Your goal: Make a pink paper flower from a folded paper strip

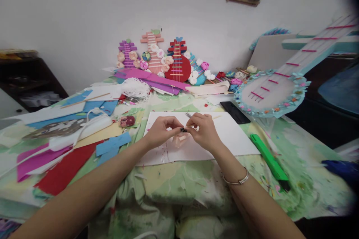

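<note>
My left hand (161, 130) and my right hand (203, 130) meet over a white sheet (235, 134) on the table. Their fingertips pinch a tiny dark piece (183, 130) between them. A thin metal tool tip (187, 114) pokes out above my right hand's fingers. A small pale pink piece (179, 140) lies on the sheet just below the hands. A silver bangle (237, 180) circles my right wrist.
A green utility knife (269, 158) lies right of the sheet, a black phone (235, 112) behind it. Coloured paper scraps (64, 170) cover the left side. Paper guitar models (177, 61) line the wall; a large pale blue one (280, 89) lies at right.
</note>
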Available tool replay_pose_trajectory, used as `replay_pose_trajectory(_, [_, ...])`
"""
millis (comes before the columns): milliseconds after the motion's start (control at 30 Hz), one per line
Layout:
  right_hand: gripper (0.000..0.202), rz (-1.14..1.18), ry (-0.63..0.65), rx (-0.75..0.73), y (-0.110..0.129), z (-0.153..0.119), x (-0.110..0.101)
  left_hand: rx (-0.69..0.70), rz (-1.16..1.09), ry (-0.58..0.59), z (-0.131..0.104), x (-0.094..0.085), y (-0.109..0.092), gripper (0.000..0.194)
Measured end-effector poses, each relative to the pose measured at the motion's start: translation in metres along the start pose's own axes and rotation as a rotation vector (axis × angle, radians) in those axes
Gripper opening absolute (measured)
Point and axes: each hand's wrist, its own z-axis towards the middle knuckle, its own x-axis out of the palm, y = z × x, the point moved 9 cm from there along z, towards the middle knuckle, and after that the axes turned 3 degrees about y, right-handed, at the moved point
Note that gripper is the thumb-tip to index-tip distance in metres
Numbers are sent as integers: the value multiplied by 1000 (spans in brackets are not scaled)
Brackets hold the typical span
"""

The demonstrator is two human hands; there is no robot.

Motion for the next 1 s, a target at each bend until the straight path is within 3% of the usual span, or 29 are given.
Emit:
replay_pose_trajectory(300, [3,-68,-21,-55,2,-1,1,24,222,-19,0,-4,-5,16])
replay_pose_trajectory(600, [4,-108,16,-52,3,-3,5,188,419,-10,-2,1,-16,15])
replay_pose_trajectory(733, [7,-103,22,-48,3,-2,4,73,300,-2,0,-2,-9,14])
replay_pose_trajectory(900, [7,-81,-18,-75,9,-2,-2,-109,-90,98,2,6,11,15])
replay_pose_trajectory(1000, [5,-62,-14,-99,13,-4,-3,-165,-215,142,1,11,17,14])
